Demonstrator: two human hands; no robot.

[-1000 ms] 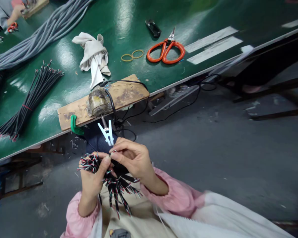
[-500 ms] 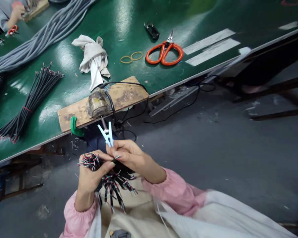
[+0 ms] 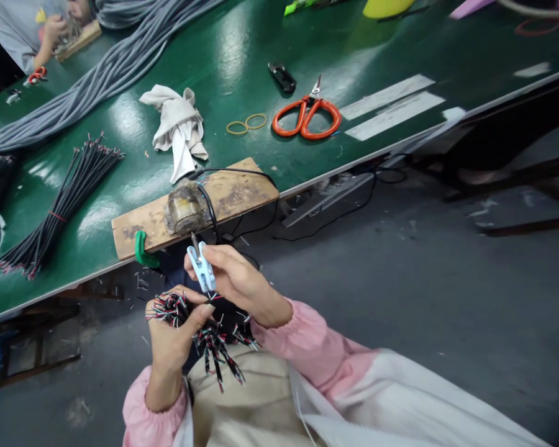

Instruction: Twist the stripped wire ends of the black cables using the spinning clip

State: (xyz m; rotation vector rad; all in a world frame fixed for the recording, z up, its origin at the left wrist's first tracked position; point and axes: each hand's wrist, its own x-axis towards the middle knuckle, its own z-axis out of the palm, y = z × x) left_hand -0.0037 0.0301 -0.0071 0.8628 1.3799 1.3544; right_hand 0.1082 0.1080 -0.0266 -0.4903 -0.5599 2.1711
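Observation:
My left hand (image 3: 170, 332) is closed around a bundle of black cables (image 3: 170, 308) with stripped red, white and black wire ends. More cable ends fan out below the hand over my lap. My right hand (image 3: 235, 273) pinches the arms of a light blue clothespin (image 3: 202, 268) between thumb and fingers. The clothespin's lower end is close to a cable end by my left thumb; contact cannot be made out. Just above the clothespin, a thin metal shaft (image 3: 194, 239) sticks out from a small motor-like device (image 3: 186, 208) fixed to a wooden board (image 3: 235, 186).
A green clamp (image 3: 143, 249) sits at the board's edge. On the green table (image 3: 233, 68) lie orange-handled scissors (image 3: 307, 118), rubber bands (image 3: 246, 125), a cloth (image 3: 174, 127), a tied black cable bundle (image 3: 63, 208) and grey cables (image 3: 107, 68). A co-worker's hand (image 3: 56, 28) shows top left.
My right hand has moved up and now squeezes the clothespin's arms, which stood apart before. The left hand keeps its hold on the cables. The view has tilted slightly up.

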